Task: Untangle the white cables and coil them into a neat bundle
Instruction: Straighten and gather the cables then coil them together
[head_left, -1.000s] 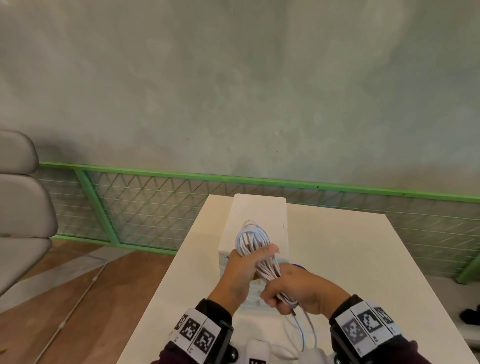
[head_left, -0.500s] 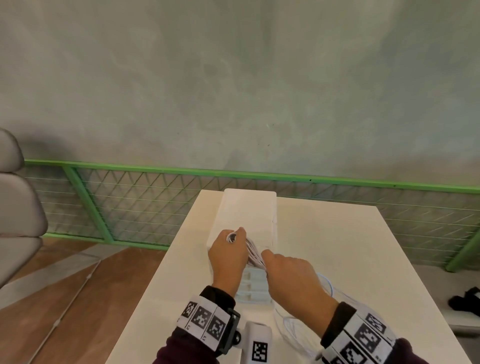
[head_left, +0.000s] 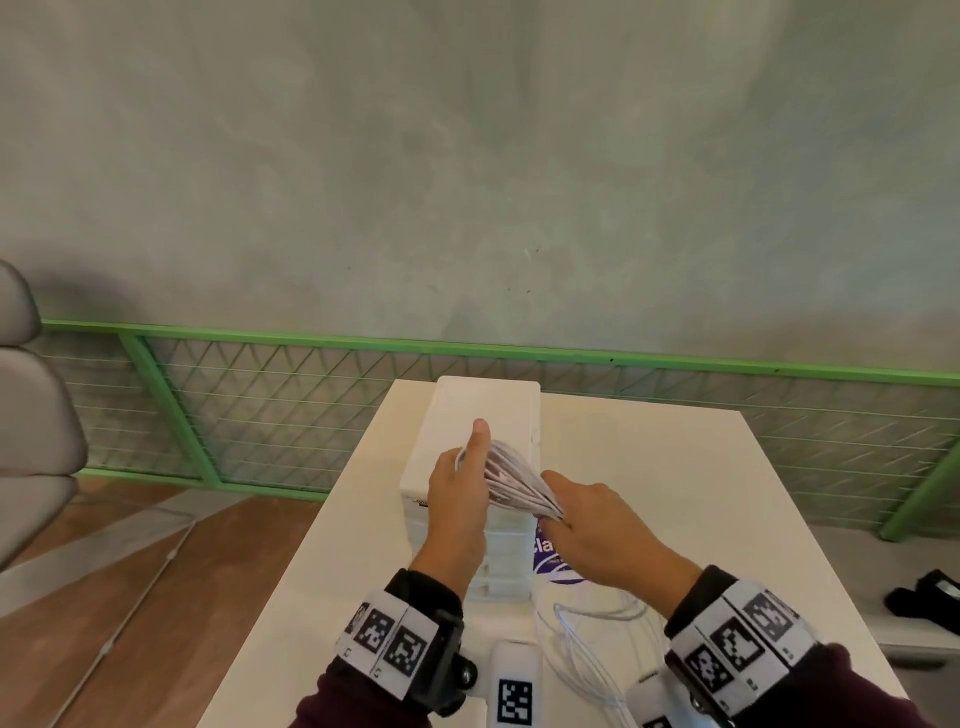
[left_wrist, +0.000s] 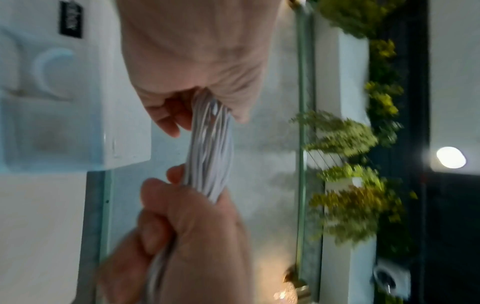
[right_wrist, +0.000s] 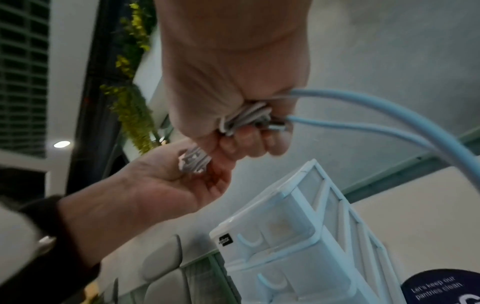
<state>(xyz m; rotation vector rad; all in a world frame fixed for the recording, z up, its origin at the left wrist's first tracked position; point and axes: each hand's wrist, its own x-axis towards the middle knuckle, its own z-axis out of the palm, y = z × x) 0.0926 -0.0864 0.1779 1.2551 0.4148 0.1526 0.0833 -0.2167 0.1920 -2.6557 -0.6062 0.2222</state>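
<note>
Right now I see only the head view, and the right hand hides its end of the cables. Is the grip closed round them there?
Observer: Yes. The right wrist view shows the right hand with its fingers curled round the white cables.
Operator: Does any cable leave that fist?
Observer: Two loose strands come out of it and curve downward.
Operator: And the left hand?
Observer: In the left wrist view the left hand curls its fingers round the other end.

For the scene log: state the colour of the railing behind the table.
Bright green frame with grey wire mesh; the railing shows best in the head view.
</note>
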